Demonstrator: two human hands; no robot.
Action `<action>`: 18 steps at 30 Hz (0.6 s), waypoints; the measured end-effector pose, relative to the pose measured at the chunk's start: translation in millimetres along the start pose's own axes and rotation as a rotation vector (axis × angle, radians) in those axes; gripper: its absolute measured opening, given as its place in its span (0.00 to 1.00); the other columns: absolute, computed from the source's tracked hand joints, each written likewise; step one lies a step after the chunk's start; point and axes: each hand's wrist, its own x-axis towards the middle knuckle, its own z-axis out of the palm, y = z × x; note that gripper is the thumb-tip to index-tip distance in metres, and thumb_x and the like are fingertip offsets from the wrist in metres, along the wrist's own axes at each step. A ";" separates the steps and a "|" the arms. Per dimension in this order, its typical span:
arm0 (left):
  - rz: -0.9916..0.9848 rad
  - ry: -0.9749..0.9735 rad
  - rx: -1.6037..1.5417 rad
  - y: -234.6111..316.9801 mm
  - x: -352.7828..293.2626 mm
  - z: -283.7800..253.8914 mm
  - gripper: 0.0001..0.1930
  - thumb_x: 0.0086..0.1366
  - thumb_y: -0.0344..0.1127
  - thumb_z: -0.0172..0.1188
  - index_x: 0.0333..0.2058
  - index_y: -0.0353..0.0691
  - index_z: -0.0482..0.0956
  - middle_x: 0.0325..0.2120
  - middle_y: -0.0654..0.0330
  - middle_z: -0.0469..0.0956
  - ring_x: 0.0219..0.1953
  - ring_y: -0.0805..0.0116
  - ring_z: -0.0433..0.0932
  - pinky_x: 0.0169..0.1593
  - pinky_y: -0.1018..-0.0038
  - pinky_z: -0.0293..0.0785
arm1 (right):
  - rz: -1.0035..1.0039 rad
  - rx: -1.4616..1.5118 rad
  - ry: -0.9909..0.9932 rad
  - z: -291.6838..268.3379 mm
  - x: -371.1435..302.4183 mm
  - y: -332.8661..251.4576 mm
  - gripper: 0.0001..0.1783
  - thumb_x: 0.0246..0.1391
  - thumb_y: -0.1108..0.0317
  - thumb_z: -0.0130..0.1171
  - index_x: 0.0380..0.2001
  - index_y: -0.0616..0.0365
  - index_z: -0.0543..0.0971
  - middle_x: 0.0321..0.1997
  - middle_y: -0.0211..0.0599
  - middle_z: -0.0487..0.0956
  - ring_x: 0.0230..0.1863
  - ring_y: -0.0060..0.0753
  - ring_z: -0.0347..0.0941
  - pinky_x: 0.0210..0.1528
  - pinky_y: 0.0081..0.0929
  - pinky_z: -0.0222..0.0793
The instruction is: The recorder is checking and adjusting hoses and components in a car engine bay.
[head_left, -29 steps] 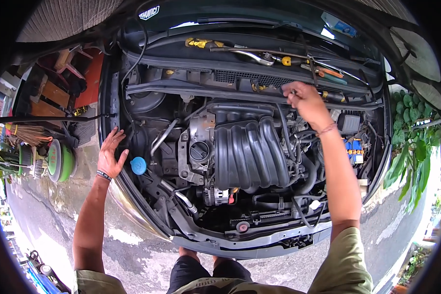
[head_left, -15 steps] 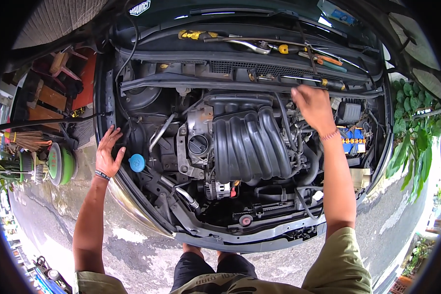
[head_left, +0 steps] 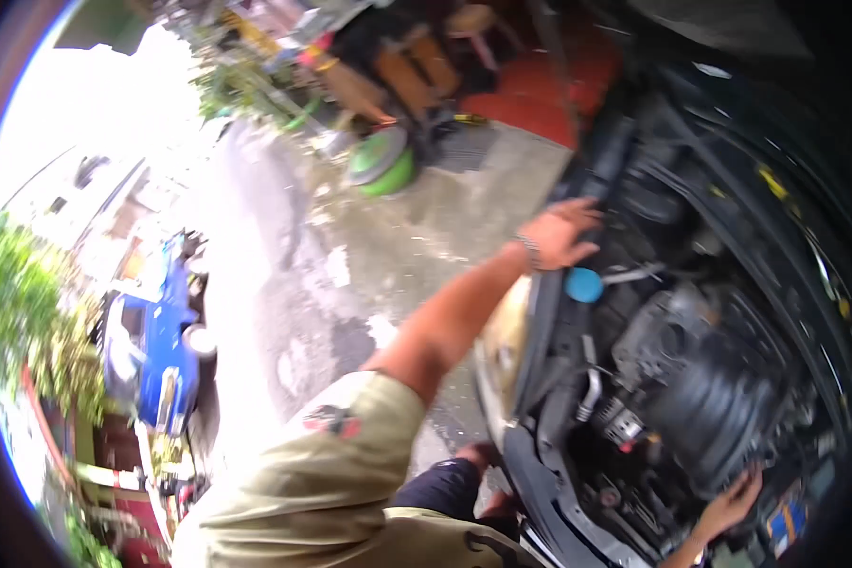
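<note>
My left hand point(head_left: 559, 235) rests on the car's left fender edge, fingers spread and holding nothing. Just below it is a round light-blue cap point(head_left: 584, 285). My right hand point(head_left: 732, 502) is over the engine bay, by the lower right edge of the ribbed black engine cover point(head_left: 715, 407). Its fingers look loosely extended, though blurred, and I see nothing in them. The blue battery point(head_left: 786, 523) with its orange top is close to that hand. A metal alternator point(head_left: 622, 424) shows at the front of the engine.
Yellow-handled tools point(head_left: 773, 183) lie along the base of the windscreen. Beyond the left fender stand a green round container point(head_left: 381, 166) and a wooden stool point(head_left: 483, 24). A blue vehicle point(head_left: 166, 355) is farther off on the left. The car's front edge point(head_left: 577, 511) runs before my legs.
The view has swung left, bringing the street into sight and blurring the picture. My left hand stays on the fender; my right hand has shifted from the rear of the engine bay toward the engine cover's edge.
</note>
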 end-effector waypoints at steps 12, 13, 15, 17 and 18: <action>0.175 0.128 0.213 12.9 1.4 34.0 0.23 0.67 0.46 0.53 0.54 0.37 0.73 0.59 0.55 0.70 0.70 0.56 0.53 0.72 0.59 0.48 | -0.010 -0.258 -0.175 -87.4 -177.1 -30.8 0.25 0.63 0.52 0.54 0.54 0.60 0.76 0.47 0.52 0.81 0.42 0.48 0.81 0.40 0.36 0.79; 0.183 0.208 0.113 23.5 3.4 42.7 0.20 0.66 0.42 0.54 0.52 0.36 0.74 0.58 0.55 0.71 0.70 0.55 0.54 0.70 0.58 0.50 | 0.040 -0.364 -0.101 -98.0 -193.4 -43.4 0.25 0.63 0.52 0.54 0.54 0.60 0.76 0.47 0.52 0.81 0.42 0.48 0.81 0.40 0.36 0.79; 0.053 0.352 0.049 32.8 -17.8 34.7 0.17 0.64 0.36 0.57 0.50 0.37 0.76 0.56 0.52 0.72 0.67 0.51 0.59 0.68 0.61 0.56 | 0.242 -0.093 -0.180 -93.4 -202.7 -59.0 0.19 0.65 0.74 0.47 0.57 0.68 0.69 0.50 0.50 0.77 0.51 0.41 0.74 0.55 0.31 0.67; 0.012 0.480 -0.050 51.1 -50.7 10.7 0.16 0.61 0.30 0.59 0.48 0.37 0.77 0.50 0.49 0.76 0.60 0.50 0.68 0.61 0.62 0.66 | 0.285 -0.110 -0.251 -88.9 -209.3 -80.7 0.22 0.62 0.73 0.51 0.58 0.67 0.67 0.52 0.50 0.77 0.51 0.38 0.74 0.56 0.31 0.67; -0.055 0.503 -0.127 71.9 -67.2 7.7 0.14 0.62 0.30 0.58 0.48 0.38 0.78 0.46 0.48 0.78 0.54 0.48 0.74 0.57 0.61 0.70 | 0.274 -0.107 -0.263 -91.1 -211.6 -85.3 0.22 0.62 0.74 0.51 0.58 0.66 0.67 0.51 0.49 0.78 0.51 0.38 0.75 0.56 0.31 0.67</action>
